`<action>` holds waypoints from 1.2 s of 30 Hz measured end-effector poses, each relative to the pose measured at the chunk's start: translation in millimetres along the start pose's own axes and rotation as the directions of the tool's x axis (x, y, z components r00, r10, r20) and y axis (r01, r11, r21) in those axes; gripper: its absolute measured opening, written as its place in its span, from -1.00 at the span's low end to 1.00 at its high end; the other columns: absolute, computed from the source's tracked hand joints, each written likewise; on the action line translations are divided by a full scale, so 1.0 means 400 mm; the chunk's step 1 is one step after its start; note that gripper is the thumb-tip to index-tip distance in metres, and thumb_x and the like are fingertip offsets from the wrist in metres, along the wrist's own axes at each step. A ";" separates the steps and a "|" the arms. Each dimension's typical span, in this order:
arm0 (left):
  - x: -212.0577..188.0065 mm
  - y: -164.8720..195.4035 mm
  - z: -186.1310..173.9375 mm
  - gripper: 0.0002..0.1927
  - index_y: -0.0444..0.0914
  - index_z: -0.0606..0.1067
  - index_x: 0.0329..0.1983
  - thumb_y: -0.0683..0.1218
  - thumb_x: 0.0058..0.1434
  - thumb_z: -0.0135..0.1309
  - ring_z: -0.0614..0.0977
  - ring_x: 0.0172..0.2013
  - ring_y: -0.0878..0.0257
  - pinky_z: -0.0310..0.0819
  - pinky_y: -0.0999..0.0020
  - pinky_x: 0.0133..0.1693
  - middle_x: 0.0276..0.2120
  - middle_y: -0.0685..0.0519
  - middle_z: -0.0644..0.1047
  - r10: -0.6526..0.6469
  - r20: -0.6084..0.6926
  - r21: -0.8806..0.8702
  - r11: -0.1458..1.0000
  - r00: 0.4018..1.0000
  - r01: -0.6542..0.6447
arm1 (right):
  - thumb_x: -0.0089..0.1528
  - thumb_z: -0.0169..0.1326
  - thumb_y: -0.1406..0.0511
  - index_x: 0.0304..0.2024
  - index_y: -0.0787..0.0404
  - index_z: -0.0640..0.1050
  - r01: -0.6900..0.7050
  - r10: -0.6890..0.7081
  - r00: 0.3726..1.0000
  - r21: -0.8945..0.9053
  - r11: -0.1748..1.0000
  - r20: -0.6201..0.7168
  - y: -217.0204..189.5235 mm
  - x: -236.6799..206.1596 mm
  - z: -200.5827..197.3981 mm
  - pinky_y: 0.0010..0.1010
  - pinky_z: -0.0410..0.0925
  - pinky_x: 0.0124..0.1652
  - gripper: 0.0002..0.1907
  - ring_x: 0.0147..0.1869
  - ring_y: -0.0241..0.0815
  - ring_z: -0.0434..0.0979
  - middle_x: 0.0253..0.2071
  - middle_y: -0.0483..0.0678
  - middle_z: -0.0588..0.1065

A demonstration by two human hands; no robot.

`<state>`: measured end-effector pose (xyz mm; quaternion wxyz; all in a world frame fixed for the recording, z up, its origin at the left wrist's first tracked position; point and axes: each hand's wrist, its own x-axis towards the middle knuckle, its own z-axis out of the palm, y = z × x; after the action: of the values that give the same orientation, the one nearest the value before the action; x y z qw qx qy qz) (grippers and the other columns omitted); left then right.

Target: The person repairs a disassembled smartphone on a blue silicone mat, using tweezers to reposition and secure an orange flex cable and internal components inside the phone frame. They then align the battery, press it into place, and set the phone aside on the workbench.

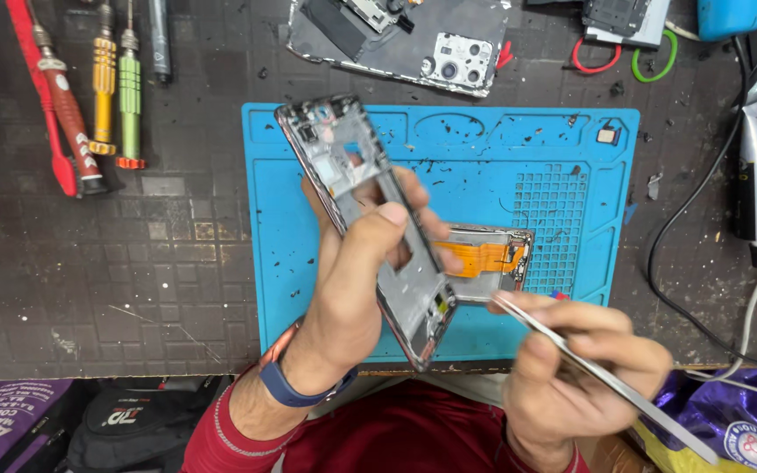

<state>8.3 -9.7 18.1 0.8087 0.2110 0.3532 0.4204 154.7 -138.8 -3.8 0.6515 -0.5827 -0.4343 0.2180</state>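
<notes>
The left hand (357,289) grips a bare phone mid-frame (365,223) tilted above the blue repair mat (449,149), its inner side turned up for access; the right hand (580,372) pinches metal tweezers (602,377), tips just beside the frame's lower end, near a display panel with orange flex cable (484,258)

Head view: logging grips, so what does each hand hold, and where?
Left hand grips grey metal phone frame mid-length; right hand pinches silver steel tweezers near their middle.
</notes>
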 end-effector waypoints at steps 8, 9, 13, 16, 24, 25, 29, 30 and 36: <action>-0.008 -0.059 0.001 -0.55 -0.26 0.10 0.26 -0.05 0.46 -0.02 0.40 -0.18 0.36 0.63 0.15 0.01 -0.15 0.08 0.22 0.233 0.074 -0.003 0.972 0.970 -0.233 | 0.40 0.11 0.45 0.01 0.24 0.20 -0.035 0.042 0.980 -0.042 0.999 0.194 0.005 -0.002 0.038 -0.14 0.59 0.08 -0.67 0.00 0.09 0.69 -0.11 0.24 0.53; -0.007 -0.061 0.001 -0.56 -0.27 0.10 0.26 -0.06 0.48 -0.01 0.39 -0.18 0.37 0.63 0.13 0.04 -0.15 0.07 0.21 0.236 0.097 -0.028 0.972 0.967 -0.235 | 0.39 0.11 0.46 0.00 0.25 0.20 -0.040 0.049 0.979 -0.051 0.998 0.199 0.007 -0.004 0.041 -0.14 0.58 0.08 -0.67 -0.01 0.09 0.68 -0.09 0.25 0.53; -0.007 -0.066 -0.001 -0.59 -0.23 0.09 0.25 -0.06 0.51 -0.03 0.40 -0.17 0.36 0.66 0.11 0.06 -0.12 0.07 0.20 0.228 0.142 -0.031 0.974 0.963 -0.226 | 0.39 0.10 0.48 0.00 0.25 0.21 -0.050 0.060 0.980 -0.055 0.997 0.190 0.011 -0.011 0.047 -0.14 0.58 0.09 -0.68 -0.01 0.06 0.67 -0.09 0.28 0.53; -0.012 -0.066 -0.003 -0.60 -0.21 0.08 0.23 -0.07 0.49 -0.04 0.43 -0.13 0.33 0.67 0.06 0.06 -0.10 0.06 0.20 0.209 0.137 -0.024 0.978 0.968 -0.207 | 0.39 0.10 0.46 0.01 0.25 0.20 -0.024 0.034 0.984 -0.055 0.998 0.178 0.011 -0.014 0.050 -0.16 0.59 0.08 -0.67 -0.01 0.06 0.67 -0.12 0.26 0.53; -0.016 -0.048 0.005 -0.54 -0.19 0.07 0.34 -0.08 0.49 -0.06 0.37 -0.17 0.38 0.68 0.04 0.06 -0.12 0.07 0.19 0.178 0.169 0.008 0.983 0.969 -0.182 | 0.43 0.10 0.43 0.05 0.23 0.21 -0.037 0.040 0.992 -0.025 0.999 0.122 0.020 -0.020 0.055 -0.20 0.57 0.09 -0.68 -0.04 0.00 0.67 -0.12 0.23 0.55; -0.018 -0.046 0.004 -0.56 -0.20 0.07 0.32 -0.08 0.49 -0.06 0.38 -0.16 0.37 0.67 0.03 0.07 -0.12 0.06 0.19 0.181 0.165 0.004 0.983 0.970 -0.184 | 0.42 0.10 0.44 0.04 0.23 0.21 -0.034 0.040 0.990 -0.045 0.998 0.137 0.022 -0.019 0.055 -0.21 0.56 0.07 -0.68 -0.05 0.00 0.66 -0.13 0.24 0.55; -0.021 -0.043 0.003 -0.59 -0.21 0.06 0.24 -0.09 0.49 -0.06 0.37 -0.15 0.37 0.66 -0.05 0.11 -0.10 0.05 0.19 0.167 0.176 -0.013 0.986 0.970 -0.167 | 0.40 0.10 0.44 0.04 0.23 0.22 -0.012 0.025 0.978 -0.062 0.998 0.205 0.029 -0.015 0.052 -0.22 0.54 0.08 -0.69 -0.07 -0.02 0.65 -0.15 0.24 0.54; -0.022 -0.042 0.003 -0.60 -0.22 0.06 0.23 -0.08 0.49 -0.06 0.37 -0.15 0.37 0.66 -0.07 0.13 -0.09 0.05 0.19 0.162 0.175 -0.012 0.987 0.971 -0.162 | 0.40 0.10 0.44 0.03 0.23 0.22 -0.002 0.016 0.979 -0.071 0.997 0.202 0.031 -0.014 0.052 -0.23 0.54 0.07 -0.69 -0.07 -0.02 0.65 -0.14 0.23 0.54; -0.021 -0.042 0.000 -0.63 -0.21 0.07 0.17 -0.05 0.48 -0.06 0.36 -0.17 0.38 0.67 -0.11 0.14 -0.11 0.05 0.19 0.162 0.186 -0.015 0.987 0.969 -0.162 | 0.40 0.10 0.44 0.02 0.25 0.21 -0.008 0.022 0.984 -0.079 0.997 0.177 0.026 -0.018 0.054 -0.30 0.58 0.00 -0.69 -0.04 0.01 0.68 -0.09 0.25 0.54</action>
<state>14.1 -26.0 10.6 0.8011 0.2775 0.2576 0.4635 135.5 -130.1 -17.2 0.5851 -0.5891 -0.4947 0.2568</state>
